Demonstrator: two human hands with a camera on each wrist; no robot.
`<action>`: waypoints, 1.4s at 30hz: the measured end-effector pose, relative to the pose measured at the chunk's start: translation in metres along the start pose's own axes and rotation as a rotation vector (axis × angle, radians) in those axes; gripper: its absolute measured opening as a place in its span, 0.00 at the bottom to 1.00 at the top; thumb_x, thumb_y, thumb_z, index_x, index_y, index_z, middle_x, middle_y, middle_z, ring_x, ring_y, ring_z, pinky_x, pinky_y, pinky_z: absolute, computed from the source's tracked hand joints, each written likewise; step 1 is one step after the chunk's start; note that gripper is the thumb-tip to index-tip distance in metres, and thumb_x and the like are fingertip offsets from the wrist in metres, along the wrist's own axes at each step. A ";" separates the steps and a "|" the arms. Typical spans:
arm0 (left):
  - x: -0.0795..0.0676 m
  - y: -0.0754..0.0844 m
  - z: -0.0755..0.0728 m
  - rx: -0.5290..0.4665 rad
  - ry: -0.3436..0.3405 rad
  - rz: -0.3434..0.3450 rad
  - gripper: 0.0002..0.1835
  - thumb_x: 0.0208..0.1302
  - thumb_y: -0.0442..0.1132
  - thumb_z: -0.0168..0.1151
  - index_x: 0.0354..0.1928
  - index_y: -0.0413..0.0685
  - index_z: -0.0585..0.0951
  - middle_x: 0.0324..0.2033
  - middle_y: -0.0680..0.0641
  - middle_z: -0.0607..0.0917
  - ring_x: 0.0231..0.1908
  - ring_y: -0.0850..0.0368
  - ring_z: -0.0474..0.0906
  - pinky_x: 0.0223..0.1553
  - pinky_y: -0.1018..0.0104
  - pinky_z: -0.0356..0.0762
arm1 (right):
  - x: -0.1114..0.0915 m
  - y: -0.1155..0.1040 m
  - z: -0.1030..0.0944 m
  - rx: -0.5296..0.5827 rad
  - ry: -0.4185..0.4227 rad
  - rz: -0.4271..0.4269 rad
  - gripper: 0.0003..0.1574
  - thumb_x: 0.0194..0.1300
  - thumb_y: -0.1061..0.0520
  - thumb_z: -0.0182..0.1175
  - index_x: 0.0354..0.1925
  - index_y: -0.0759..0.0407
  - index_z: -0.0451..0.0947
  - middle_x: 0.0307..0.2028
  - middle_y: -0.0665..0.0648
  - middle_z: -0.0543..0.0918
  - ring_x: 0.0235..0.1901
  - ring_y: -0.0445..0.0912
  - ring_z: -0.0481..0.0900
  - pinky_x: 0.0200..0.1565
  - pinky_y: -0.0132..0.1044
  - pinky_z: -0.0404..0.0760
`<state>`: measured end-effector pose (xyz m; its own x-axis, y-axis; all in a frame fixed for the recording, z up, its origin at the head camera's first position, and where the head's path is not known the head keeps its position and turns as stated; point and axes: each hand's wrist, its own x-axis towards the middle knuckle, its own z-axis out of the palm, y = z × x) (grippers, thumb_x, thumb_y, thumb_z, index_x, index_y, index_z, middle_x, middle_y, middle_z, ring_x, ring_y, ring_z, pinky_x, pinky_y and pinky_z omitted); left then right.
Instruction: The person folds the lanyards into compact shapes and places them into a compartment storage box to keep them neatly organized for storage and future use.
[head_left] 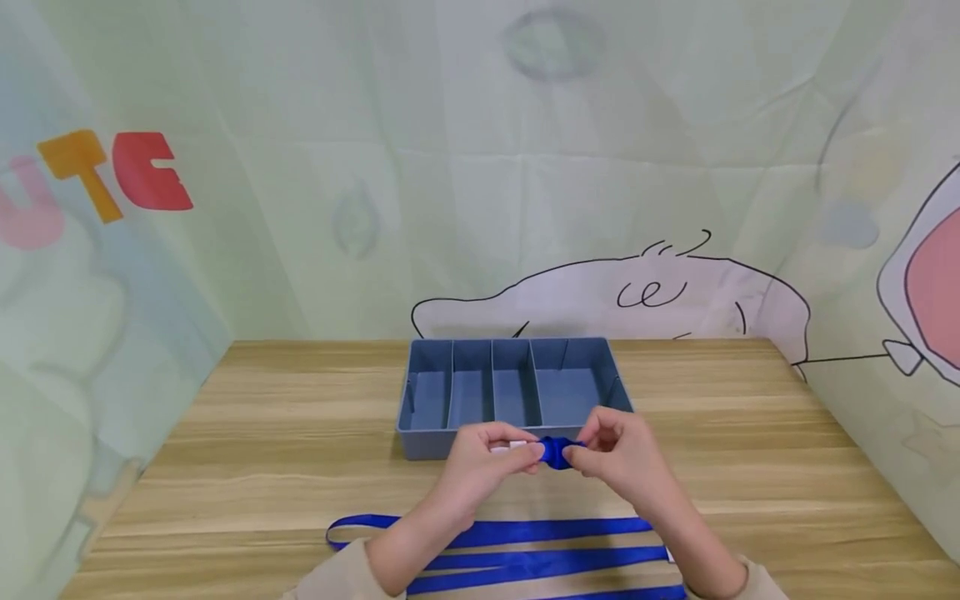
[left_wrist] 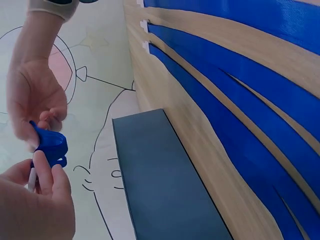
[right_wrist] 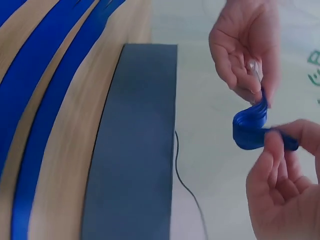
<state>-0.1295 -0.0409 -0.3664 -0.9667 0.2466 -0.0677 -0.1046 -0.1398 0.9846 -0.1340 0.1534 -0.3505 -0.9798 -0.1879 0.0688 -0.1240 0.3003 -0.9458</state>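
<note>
Behind both hands we see a pale printed curtain (head_left: 300, 192), and under them spreads a wooden table (head_left: 262, 417). Just beyond the hands stands a grey-blue divided tray (head_left: 429, 446), with three narrow compartments towards the left hand's side and a wider one towards the right. On the near side of the hands, several long blue ribbons (head_left: 555, 530) lie flat across the table, and in the left wrist view we notice small white end tabs (left_wrist: 146, 45) on them. The left hand (head_left: 480, 462) and the right hand (head_left: 626, 454) are raised near each other, before the tray's front wall; neither is spread, and each pinches with thumb and fingers one side of the folded blue ribbon (head_left: 557, 452). This ribbon is therefore in the air between the two hands, bent in a layered curve. We judge it very light, soft and rather slippery, not fragile, but its layers could slide apart if the grip becomes loose; so we would hold it at both folded ends, pressing all layers together. Smallest, a whitish piece (right_wrist: 254, 67) shows at the left hand's fingers; we cannot tell exactly what it is.
</note>
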 end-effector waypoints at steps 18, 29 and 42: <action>-0.007 0.004 0.012 -0.051 -0.048 -0.008 0.13 0.57 0.35 0.66 0.39 0.29 0.82 0.32 0.42 0.86 0.32 0.55 0.84 0.42 0.62 0.80 | 0.003 0.009 -0.005 0.443 -0.320 0.044 0.09 0.61 0.66 0.59 0.28 0.53 0.76 0.26 0.50 0.83 0.26 0.42 0.83 0.36 0.36 0.83; -0.006 0.005 0.011 -0.061 -0.035 0.023 0.14 0.57 0.33 0.65 0.41 0.27 0.80 0.33 0.40 0.85 0.31 0.58 0.83 0.42 0.63 0.80 | 0.002 0.010 -0.006 0.522 -0.359 0.018 0.13 0.63 0.68 0.55 0.34 0.54 0.83 0.30 0.52 0.85 0.30 0.42 0.84 0.37 0.35 0.82; -0.004 0.003 0.011 -0.057 -0.053 0.044 0.16 0.59 0.35 0.64 0.43 0.27 0.79 0.37 0.39 0.85 0.36 0.51 0.84 0.44 0.63 0.79 | 0.000 0.009 0.002 0.133 -0.020 -0.068 0.11 0.53 0.63 0.68 0.29 0.69 0.76 0.19 0.51 0.76 0.19 0.43 0.71 0.22 0.31 0.74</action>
<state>-0.1231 -0.0319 -0.3615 -0.9570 0.2897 -0.0148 -0.0772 -0.2054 0.9756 -0.1347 0.1541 -0.3599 -0.9662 -0.2229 0.1292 -0.1671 0.1601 -0.9729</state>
